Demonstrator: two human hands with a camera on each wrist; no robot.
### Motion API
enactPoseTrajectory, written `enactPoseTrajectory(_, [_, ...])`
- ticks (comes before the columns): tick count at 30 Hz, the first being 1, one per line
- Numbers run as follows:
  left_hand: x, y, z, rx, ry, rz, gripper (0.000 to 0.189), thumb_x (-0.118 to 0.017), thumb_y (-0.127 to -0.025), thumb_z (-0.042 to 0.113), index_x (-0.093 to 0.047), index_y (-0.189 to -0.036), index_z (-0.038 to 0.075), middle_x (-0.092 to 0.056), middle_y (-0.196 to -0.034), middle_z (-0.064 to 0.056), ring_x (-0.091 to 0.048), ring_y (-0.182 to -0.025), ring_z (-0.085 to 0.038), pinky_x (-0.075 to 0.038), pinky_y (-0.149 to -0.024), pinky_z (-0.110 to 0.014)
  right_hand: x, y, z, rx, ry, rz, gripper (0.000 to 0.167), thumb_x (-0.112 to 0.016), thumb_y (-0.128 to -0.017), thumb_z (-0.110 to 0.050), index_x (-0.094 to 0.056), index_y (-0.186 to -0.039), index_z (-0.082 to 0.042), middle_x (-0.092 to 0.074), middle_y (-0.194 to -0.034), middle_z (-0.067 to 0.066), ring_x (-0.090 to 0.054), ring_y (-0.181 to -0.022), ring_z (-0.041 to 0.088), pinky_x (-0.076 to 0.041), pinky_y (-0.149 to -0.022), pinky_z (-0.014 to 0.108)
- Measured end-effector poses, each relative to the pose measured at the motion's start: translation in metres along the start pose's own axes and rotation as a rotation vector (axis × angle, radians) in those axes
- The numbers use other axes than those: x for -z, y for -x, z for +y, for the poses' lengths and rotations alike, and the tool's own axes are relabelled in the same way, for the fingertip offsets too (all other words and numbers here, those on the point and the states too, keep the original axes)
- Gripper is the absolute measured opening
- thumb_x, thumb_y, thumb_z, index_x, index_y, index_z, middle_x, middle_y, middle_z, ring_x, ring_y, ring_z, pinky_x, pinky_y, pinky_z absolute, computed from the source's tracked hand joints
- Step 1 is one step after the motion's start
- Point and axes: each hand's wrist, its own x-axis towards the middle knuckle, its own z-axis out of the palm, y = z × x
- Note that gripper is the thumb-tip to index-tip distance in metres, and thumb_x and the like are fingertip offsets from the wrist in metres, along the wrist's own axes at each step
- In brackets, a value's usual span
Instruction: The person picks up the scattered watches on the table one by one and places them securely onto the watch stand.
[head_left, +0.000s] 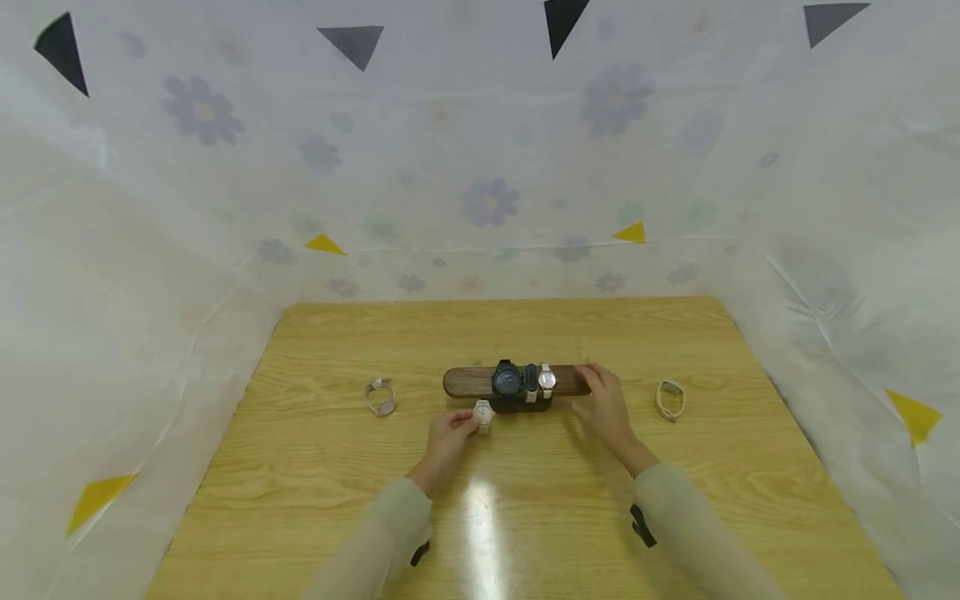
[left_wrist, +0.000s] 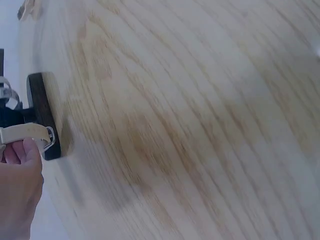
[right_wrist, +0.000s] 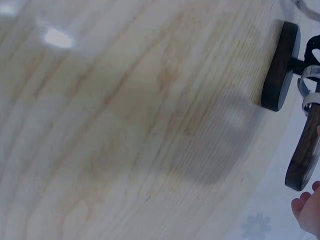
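Note:
A dark wooden watch stand (head_left: 468,382) sits on the table, its padded bar on a black base. On the bar are a large black watch (head_left: 507,380), a slim black-faced band (head_left: 532,379) and a watch with a pale strap (head_left: 547,380). My left hand (head_left: 446,443) pinches a white-faced watch (head_left: 483,412) just in front of the stand; its cream strap (left_wrist: 24,132) shows in the left wrist view. With fingers over the bar, my right hand (head_left: 609,414) holds the right end of the stand; its grip is partly cut off in the right wrist view.
One loose watch (head_left: 381,398) lies to the left of the stand, and another pale one (head_left: 671,400) to the right. The wooden table (head_left: 570,533) is enclosed by flowered white sheeting (head_left: 480,150) at the back and sides.

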Motion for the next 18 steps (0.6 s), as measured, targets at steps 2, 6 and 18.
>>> enactPoseTrajectory(2, [0.005,-0.001,0.000,0.008,0.014,0.009,0.029,-0.059,-0.089,0.005,-0.056,-0.110,-0.015,-0.063,-0.103,-0.020,-0.060,-0.081,-0.010,-0.054,-0.088,-0.037,0.000,-0.003,0.006,0.015,0.036,-0.048,0.058,-0.078,-0.062,0.005,-0.056,-0.116,0.006,-0.053,-0.116,0.032,-0.048,-0.107,0.048,-0.043,-0.090,0.058])
enactPoseTrajectory(6, [0.014,-0.003,0.003,0.031,0.025,0.064,0.026,-0.057,-0.090,0.003,-0.056,-0.109,-0.015,-0.063,-0.099,-0.017,-0.060,-0.080,-0.011,-0.054,-0.087,-0.037,0.002,-0.008,0.011,0.030,0.089,-0.139,0.059,-0.078,-0.065,0.003,-0.055,-0.119,0.006,-0.052,-0.118,0.032,-0.049,-0.109,0.048,-0.044,-0.091,0.059])
enactPoseTrajectory(18, [0.033,-0.004,0.014,0.044,-0.063,0.176,0.025,-0.059,-0.088,0.002,-0.058,-0.107,-0.015,-0.066,-0.092,-0.019,-0.063,-0.076,-0.014,-0.056,-0.080,-0.036,0.005,-0.024,0.002,0.068,0.266,-0.281,0.056,-0.078,-0.069,0.001,-0.056,-0.120,0.002,-0.053,-0.116,0.027,-0.052,-0.107,0.043,-0.048,-0.086,0.054])
